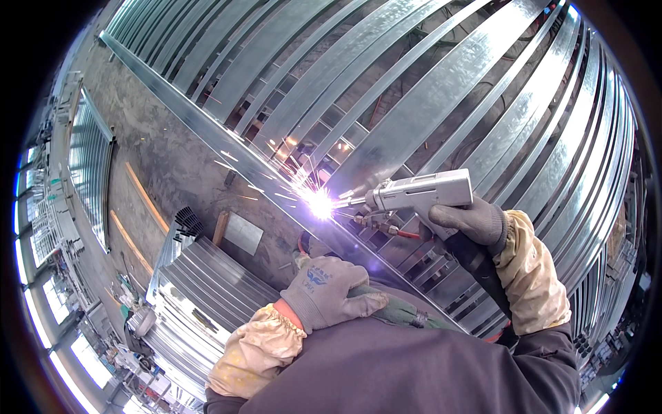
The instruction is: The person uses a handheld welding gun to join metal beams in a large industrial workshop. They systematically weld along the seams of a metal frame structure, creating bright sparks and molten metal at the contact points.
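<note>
Welding gun (427, 192), pale grey and boxy with a slim nozzle, sits right of centre, its tip pointing left into a white-violet glare (320, 204) at the long metal edge bar (207, 131); the glare hides whether they touch. The right hand (472, 222), in a grey knit glove, has its fingers closed around the grip. The left hand (327, 290) has its thumb and index finger a little apart beside greenish fabric (403, 310); I cannot tell whether it holds anything. Both wear the 2 matching gloves, with creased tan sleeve covers (534, 276). Shiny, flat metal slats (414, 131) join the bar. Blue printing marks the left glove's back.
</note>
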Available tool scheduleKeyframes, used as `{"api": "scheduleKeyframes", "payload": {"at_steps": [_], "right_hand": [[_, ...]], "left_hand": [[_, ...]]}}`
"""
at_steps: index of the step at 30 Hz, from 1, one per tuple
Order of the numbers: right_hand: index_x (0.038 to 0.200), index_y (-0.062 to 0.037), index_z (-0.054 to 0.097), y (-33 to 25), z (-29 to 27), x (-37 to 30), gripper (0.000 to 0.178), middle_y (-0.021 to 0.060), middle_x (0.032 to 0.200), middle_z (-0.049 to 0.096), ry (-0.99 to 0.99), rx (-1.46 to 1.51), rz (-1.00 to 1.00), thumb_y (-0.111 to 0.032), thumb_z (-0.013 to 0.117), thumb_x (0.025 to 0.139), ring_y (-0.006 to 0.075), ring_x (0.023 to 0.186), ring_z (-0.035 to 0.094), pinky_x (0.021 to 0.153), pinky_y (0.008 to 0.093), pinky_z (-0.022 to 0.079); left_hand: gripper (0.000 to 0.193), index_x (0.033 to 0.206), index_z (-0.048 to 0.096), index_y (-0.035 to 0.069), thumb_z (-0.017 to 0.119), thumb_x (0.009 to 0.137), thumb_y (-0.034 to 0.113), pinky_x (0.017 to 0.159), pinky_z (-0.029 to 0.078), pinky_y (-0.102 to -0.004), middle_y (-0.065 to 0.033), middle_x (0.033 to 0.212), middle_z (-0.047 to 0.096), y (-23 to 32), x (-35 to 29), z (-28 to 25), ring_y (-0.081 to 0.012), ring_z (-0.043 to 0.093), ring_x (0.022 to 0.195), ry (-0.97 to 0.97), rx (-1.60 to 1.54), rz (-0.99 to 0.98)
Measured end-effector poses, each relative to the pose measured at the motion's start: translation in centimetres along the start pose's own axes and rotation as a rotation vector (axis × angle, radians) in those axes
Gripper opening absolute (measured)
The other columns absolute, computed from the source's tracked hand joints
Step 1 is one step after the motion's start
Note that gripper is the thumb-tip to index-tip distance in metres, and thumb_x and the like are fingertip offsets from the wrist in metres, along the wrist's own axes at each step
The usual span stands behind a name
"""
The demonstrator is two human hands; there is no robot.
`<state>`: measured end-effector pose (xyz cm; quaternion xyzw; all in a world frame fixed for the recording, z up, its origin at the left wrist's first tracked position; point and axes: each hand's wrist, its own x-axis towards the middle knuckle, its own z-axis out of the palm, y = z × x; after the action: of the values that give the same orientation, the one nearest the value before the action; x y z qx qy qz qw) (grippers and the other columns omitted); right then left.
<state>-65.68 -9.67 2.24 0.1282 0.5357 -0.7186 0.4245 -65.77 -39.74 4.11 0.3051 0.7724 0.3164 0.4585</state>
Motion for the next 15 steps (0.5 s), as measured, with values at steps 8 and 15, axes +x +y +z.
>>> {"api": "scheduleKeyframes", "payload": {"at_steps": [8, 15], "right_hand": [[0.130, -0.0002, 0.055, 0.8, -0.3, -0.2, 0.047, 0.0083, 0.089, 0.068, 0.008, -0.007, -0.019, -0.033, 0.063, 0.098, 0.0116, 0.077, 0.062, 0.067, 0.0267, 0.051], [0.132, 0.0000, 0.054, 1.5, -0.4, -0.4, 0.049, 0.0066, 0.089, 0.068, 0.012, 0.033, -0.031, -0.033, 0.063, 0.097, 0.0090, 0.074, 0.060, 0.063, 0.0245, 0.049]], "left_hand": [[0.042, 0.077, 0.067, 0.005, 0.069, 0.083, 0.047, 0.062, 0.046, -0.0436, -0.0136, 0.069, 0.063, -0.1, 0.2, 0.3, -0.0324, 0.062, 0.068, 0.029, -0.009, 0.021], [0.040, 0.076, 0.067, 0.005, 0.070, 0.083, 0.045, 0.062, 0.046, -0.0428, -0.0133, 0.068, 0.063, -0.2, 0.3, 0.4, -0.0322, 0.062, 0.068, 0.029, -0.011, 0.026]]}}
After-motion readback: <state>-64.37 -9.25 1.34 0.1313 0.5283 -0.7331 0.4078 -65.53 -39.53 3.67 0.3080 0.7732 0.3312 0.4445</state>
